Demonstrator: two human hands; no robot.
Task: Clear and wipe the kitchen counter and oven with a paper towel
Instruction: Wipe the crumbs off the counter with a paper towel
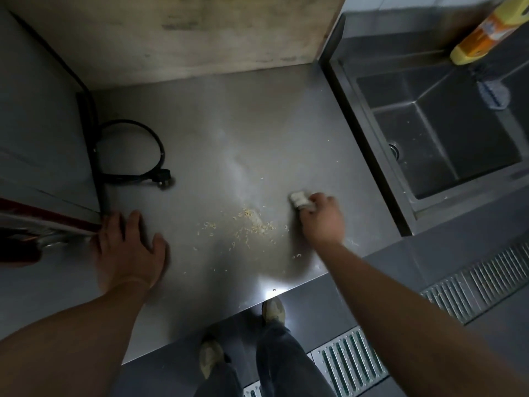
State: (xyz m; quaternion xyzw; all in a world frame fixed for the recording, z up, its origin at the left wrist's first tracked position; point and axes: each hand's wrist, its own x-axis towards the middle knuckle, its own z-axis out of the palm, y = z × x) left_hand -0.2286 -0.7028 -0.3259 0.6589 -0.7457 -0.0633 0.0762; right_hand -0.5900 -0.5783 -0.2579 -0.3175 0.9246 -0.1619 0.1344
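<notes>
The steel counter (229,133) fills the middle of the head view. Pale crumbs (252,224) lie scattered on it near the front. My right hand (322,217) grips a wadded white paper towel (300,199) and holds it down on the counter just right of the crumbs. My left hand (128,247) rests flat on the counter with fingers spread, beside the front corner of the oven (43,138) at the left. The oven's top is grey; its red and chrome front edge shows at the lower left.
A black power cord with plug (143,156) loops on the counter beside the oven. A wooden board (186,32) leans against the back wall. A steel sink (435,133) lies to the right, with a yellow-orange bottle (486,32) on its far rim. Floor drain grates (472,285) run below.
</notes>
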